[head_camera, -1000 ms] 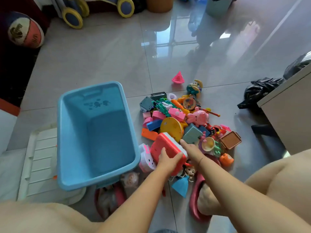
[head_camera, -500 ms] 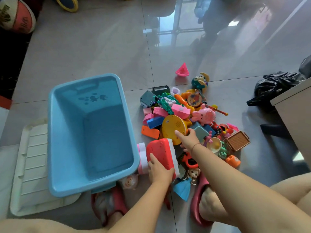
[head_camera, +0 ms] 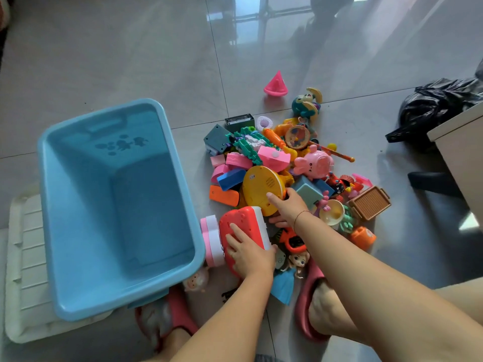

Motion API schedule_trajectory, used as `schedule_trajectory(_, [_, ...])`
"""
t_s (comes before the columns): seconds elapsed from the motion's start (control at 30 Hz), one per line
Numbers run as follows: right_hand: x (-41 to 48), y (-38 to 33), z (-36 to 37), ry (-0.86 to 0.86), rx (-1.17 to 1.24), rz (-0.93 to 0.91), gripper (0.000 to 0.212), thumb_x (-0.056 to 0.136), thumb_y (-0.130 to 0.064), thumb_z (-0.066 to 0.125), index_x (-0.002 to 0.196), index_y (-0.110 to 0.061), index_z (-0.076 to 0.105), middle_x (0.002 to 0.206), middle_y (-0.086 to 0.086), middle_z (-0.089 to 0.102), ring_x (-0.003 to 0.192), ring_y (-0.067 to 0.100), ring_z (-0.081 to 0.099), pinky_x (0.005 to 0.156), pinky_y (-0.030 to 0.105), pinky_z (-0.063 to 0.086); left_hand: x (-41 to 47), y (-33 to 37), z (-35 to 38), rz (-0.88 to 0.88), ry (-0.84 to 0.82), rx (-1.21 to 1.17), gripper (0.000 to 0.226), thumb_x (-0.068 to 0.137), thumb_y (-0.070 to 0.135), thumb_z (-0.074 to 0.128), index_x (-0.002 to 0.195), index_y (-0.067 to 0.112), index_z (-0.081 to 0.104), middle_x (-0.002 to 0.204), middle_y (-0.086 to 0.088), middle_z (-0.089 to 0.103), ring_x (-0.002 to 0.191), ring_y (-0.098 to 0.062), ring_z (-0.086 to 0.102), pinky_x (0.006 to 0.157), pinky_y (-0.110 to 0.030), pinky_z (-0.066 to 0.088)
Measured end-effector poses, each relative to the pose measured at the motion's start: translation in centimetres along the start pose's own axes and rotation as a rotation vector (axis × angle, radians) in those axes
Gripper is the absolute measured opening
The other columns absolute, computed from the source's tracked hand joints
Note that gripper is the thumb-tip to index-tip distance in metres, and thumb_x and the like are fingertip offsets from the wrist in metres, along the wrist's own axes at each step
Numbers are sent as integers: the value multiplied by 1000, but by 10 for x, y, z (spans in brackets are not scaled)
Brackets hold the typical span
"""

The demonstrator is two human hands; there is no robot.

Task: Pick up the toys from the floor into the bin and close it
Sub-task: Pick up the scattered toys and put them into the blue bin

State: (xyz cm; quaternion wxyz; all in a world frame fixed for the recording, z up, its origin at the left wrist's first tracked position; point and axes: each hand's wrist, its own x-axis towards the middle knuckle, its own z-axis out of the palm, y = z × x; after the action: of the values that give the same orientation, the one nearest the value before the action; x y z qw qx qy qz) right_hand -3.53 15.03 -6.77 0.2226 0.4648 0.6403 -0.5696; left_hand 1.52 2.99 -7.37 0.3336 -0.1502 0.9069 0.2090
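Now your right hand (head_camera: 287, 208) has moved up from the red toy (head_camera: 243, 220) and curls over the yellow disc's (head_camera: 258, 186) near edge. Your left hand (head_camera: 248, 254) grips the red toy's near end, just beside the open blue bin (head_camera: 185, 189). Bare tile (head_camera: 130, 61) lies beyond; the toy pile (head_camera: 271, 158) crowds your right, and a white lid (head_camera: 26, 257) lies under the bin.

The tiled floor (head_camera: 130, 61) under me carries a blue bin (head_camera: 78, 218) at nine o'clock, overlapping a white lid (head_camera: 26, 270), and toys (head_camera: 271, 163) heaped at three.
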Motion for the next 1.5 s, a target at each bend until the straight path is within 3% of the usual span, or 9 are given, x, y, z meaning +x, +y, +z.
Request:
schedule_trajectory(0.23, [0, 5, -4, -4, 36, -6, 46, 91, -41, 54, 130, -23, 38, 122, 13, 59, 83, 32, 70, 78, 45, 58, -8, 8, -3, 10, 67, 8, 105, 73, 28, 71, 148, 14, -1, 155, -14, 17, 137, -36, 30, 106, -47, 38])
schedule_trajectory(0.47, [-21, 1, -9, -24, 119, -57, 31, 90, -46, 54, 111, -26, 43, 116, 13, 62, 88, 34, 69, 80, 44, 57, -5, -12, -37, 104, 119, 5, 92, 74, 18, 65, 147, 14, 10, 145, -10, 37, 122, -32, 48, 92, -42, 47])
schedule_trajectory(0.6, [-40, -7, -19, -49, 139, -112, 35, 90, -48, 54, 114, -26, 42, 116, 13, 61, 93, 34, 68, 82, 43, 56, -18, -19, -55, 112, 85, -121, 83, 77, 20, 64, 145, 16, 19, 136, -8, 46, 116, -31, 52, 85, -39, 47])
schedule_trajectory(0.83, [-81, -22, -34, -47, 150, -249, 34, 90, -40, 57, 116, -25, 45, 115, 15, 63, 94, 35, 68, 84, 47, 56, -56, -27, -90, 193, 109, -350, 73, 71, 27, 68, 134, 23, 32, 121, -3, 56, 98, -24, 56, 86, -35, 51])
schedule_trajectory(1.0, [-115, -48, -45, -87, 147, -379, 36, 91, -38, 55, 122, -22, 44, 111, 15, 64, 85, 31, 68, 70, 36, 55, -69, -34, -126, 230, 112, -461, 74, 69, 30, 73, 134, 22, 37, 119, -1, 59, 102, -25, 60, 86, -39, 52])
schedule_trajectory(1.13, [-147, -77, -55, -119, 149, -490, 30, 92, -35, 54, 119, -24, 44, 115, 16, 61, 80, 27, 67, 68, 35, 55, -73, -35, -168, 195, 44, -688, 66, 68, 22, 76, 127, 16, 46, 116, -4, 61, 101, -24, 62, 89, -42, 54])
schedule_trajectory(1.23, [-170, -100, -62, -141, 104, -576, 36, 94, -33, 51, 127, -22, 43, 117, 16, 61, 82, 27, 67, 69, 34, 54, -74, -35, -206, 163, -43, -882, 63, 63, 20, 73, 122, 12, 53, 111, -10, 66, 94, -29, 66, 75, -42, 58])
schedule_trajectory(1.37, [-202, -132, -64, -172, 66, -678, 48, 94, -32, 50, 139, -20, 37, 118, 15, 60, 89, 26, 66, 76, 34, 56, -74, -34, -263, 181, -150, -1025, 38, 81, 5, 62, 118, 7, 58, 104, -16, 69, 83, -29, 68, 61, -33, 56])
schedule_trajectory(1.5, [-236, -166, -54, -207, 22, -785, 51, 82, -40, 61, 128, -26, 44, 112, 14, 62, 89, 28, 67, 82, 38, 56, -71, -40, -320, 188, -147, -1030, 31, 83, 7, 58, 114, 9, 61, 88, -12, 69, 66, -22, 67, 46, -30, 57])
